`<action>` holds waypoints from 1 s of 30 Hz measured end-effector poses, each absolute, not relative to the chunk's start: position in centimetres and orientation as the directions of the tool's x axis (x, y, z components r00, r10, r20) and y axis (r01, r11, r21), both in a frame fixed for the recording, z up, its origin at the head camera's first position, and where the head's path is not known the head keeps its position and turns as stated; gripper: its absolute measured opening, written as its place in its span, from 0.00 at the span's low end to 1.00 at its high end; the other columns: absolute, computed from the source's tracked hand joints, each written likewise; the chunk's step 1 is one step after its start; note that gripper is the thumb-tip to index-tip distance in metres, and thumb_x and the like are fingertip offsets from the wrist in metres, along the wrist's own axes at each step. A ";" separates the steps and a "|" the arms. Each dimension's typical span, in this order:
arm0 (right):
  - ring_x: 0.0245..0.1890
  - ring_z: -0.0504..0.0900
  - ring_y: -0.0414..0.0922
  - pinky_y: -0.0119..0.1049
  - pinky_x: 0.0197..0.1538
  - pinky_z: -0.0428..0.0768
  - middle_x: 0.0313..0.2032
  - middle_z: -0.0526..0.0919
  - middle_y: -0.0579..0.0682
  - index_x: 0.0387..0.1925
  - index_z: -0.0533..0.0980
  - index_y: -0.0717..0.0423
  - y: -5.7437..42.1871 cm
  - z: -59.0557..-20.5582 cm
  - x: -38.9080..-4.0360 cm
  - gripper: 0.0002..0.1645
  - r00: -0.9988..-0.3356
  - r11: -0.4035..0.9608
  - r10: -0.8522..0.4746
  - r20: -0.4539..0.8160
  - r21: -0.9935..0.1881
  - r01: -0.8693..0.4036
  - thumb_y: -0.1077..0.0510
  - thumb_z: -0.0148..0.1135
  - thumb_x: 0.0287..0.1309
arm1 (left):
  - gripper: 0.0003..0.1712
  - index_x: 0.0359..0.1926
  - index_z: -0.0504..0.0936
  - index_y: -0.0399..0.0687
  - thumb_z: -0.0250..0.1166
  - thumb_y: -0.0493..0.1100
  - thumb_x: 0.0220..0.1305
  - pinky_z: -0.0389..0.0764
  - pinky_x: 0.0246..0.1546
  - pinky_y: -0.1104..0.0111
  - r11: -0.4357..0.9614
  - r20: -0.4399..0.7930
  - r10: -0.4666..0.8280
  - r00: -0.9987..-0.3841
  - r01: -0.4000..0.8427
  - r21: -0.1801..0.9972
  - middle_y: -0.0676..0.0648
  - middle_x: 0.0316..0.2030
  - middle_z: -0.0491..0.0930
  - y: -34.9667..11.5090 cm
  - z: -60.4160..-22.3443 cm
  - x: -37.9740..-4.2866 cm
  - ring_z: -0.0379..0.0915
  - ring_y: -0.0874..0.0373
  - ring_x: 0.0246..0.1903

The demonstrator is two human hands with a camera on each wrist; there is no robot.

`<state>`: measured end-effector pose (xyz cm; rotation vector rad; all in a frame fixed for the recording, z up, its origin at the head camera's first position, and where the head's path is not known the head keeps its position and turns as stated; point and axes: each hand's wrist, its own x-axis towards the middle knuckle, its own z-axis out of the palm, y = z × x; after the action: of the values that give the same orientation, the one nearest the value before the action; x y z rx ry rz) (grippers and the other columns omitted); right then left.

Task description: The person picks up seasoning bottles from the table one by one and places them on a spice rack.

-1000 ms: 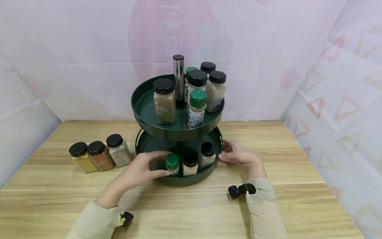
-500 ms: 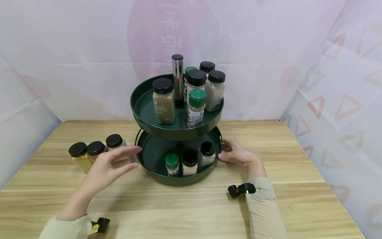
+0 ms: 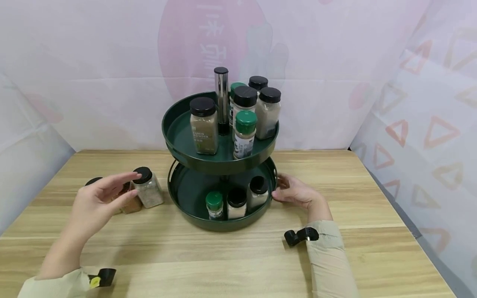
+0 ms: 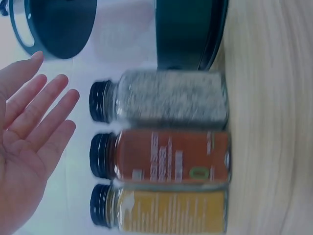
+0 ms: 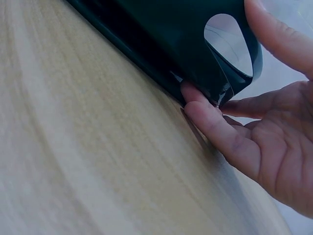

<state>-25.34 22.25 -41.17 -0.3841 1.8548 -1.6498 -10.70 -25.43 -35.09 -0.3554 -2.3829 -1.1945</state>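
Observation:
My left hand [image 3: 91, 205] is raised with its fingers spread, holding nothing. In the left wrist view it stands beside the black caps of three spice jars: one with greyish-white grains [image 4: 171, 98], one with red-brown powder [image 4: 195, 152] and one with yellow powder [image 4: 171, 210]. From the head, this hand partly covers the red-brown and yellow jars. At the right of a dark green two-tier rack, my right hand [image 3: 296, 193] grips the side of the lower tray [image 3: 223, 226]. The right wrist view shows its fingers at the tray's bottom edge, beside the oval handle cutout.
On the lower tray stand a small green-capped bottle [image 3: 214, 205] and two black-capped jars, one being a pale jar [image 3: 236, 203]. The upper tray [image 3: 218, 165] carries a cumin powder jar [image 3: 204, 128] and several other spice jars around a chrome post [image 3: 222, 97].
My left hand has let go of the small green-capped bottle on the lower tray and moved left to the three jars on the table. The right hand stays at the tray's side.

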 end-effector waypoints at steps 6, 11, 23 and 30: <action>0.64 0.68 0.49 0.29 0.56 0.77 0.74 0.50 0.69 0.77 0.36 0.65 22.2 -41.2 -25.4 0.59 -0.769 0.181 -0.586 -0.255 -0.966 0.182 0.60 0.66 0.60 | 0.22 0.56 0.83 0.45 0.71 0.33 0.59 0.69 0.52 0.92 0.634 0.502 -0.083 -0.861 0.343 0.693 0.72 0.48 0.82 -28.0 -34.8 -11.1 0.72 0.85 0.52; 0.63 0.69 0.48 0.29 0.56 0.77 0.74 0.50 0.69 0.77 0.37 0.65 22.2 -41.3 -25.4 0.59 -0.769 0.183 -0.586 -0.257 -0.966 0.183 0.60 0.67 0.60 | 0.23 0.59 0.82 0.48 0.70 0.36 0.62 0.67 0.54 0.92 0.629 0.481 -0.146 -0.864 0.294 0.719 0.71 0.51 0.82 -30.1 -34.9 -11.5 0.69 0.86 0.55; 0.63 0.68 0.48 0.29 0.56 0.77 0.75 0.48 0.68 0.77 0.36 0.64 22.3 -41.2 -25.4 0.58 -0.768 0.176 -0.586 -0.258 -0.966 0.190 0.61 0.66 0.61 | 0.27 0.65 0.77 0.52 0.68 0.39 0.64 0.68 0.47 0.95 0.605 0.359 -0.167 -0.918 0.193 0.773 0.68 0.58 0.78 -33.4 -36.5 -11.8 0.65 0.85 0.59; 0.60 0.70 0.46 0.29 0.56 0.77 0.75 0.49 0.69 0.77 0.37 0.65 22.3 -41.2 -25.4 0.58 -0.770 0.179 -0.585 -0.255 -0.967 0.184 0.61 0.66 0.60 | 0.33 0.72 0.68 0.55 0.66 0.43 0.68 0.64 0.47 0.96 0.659 0.280 -0.113 -0.953 0.139 0.740 0.73 0.65 0.69 -35.4 -37.7 -11.5 0.57 0.88 0.60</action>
<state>-25.41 22.27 -41.22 -0.3775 1.8598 -1.6515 -11.54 -35.40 -37.66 -0.0209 -2.5750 -1.1851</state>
